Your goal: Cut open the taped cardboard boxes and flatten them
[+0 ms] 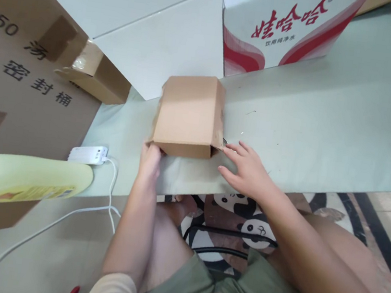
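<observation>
A small brown cardboard box [190,114] lies on a pale green sheet [329,126] in front of me, its open side facing me. My left hand [150,162] touches the box's near left corner; its fingers are tucked at the edge and partly hidden. My right hand [246,168] rests flat on the sheet at the box's near right corner, fingers spread and holding nothing.
A large brown carton [25,88] with printed characters stands at left, with a yellow bottle [19,182] before it. A white power strip [88,154] and its cable lie beside it. A white-and-red carton [281,27] stands at the back. My knees and a panda-print stool [235,225] are below.
</observation>
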Available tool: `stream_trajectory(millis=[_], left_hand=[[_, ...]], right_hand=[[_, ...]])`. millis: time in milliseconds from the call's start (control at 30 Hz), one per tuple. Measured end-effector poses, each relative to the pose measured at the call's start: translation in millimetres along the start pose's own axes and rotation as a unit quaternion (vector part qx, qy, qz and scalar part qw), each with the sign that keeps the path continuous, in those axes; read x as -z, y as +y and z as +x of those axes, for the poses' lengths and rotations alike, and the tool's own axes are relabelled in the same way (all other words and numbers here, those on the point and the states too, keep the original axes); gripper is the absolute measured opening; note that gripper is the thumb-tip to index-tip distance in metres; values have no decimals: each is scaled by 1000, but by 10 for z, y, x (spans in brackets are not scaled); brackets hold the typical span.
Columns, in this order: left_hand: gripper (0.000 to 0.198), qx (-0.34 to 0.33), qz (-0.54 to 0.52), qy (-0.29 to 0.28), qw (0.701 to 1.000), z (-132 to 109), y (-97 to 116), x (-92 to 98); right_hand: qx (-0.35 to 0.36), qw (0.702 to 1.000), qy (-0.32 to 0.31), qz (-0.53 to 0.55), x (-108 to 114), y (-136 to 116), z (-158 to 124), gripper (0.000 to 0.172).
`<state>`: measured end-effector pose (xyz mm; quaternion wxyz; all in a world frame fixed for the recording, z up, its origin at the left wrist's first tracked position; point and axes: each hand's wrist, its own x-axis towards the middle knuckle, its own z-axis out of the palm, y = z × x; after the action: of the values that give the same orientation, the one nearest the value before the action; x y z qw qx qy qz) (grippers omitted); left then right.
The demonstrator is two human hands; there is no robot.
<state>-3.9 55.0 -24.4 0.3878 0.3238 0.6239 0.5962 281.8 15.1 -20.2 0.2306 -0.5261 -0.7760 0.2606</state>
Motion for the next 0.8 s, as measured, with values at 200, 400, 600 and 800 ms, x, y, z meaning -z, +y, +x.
stream_trajectory(millis=[200,400,600,800], left_hand=[[28,45,-96,-43,993,-28,-22,-101],[36,55,-119,-117,984,-88,23,-96],[45,93,-103,-180,974,-138,5,-110],[40,65,-117,-153,979,-153,-20,-113]], right_hand=[[71,994,54,67,31,-52,-6,54],[90,985,121,87,133,-90,29,50],[123,987,71,81,155,-116,-18,48],[126,984,73,99,124,-76,-21,32]])
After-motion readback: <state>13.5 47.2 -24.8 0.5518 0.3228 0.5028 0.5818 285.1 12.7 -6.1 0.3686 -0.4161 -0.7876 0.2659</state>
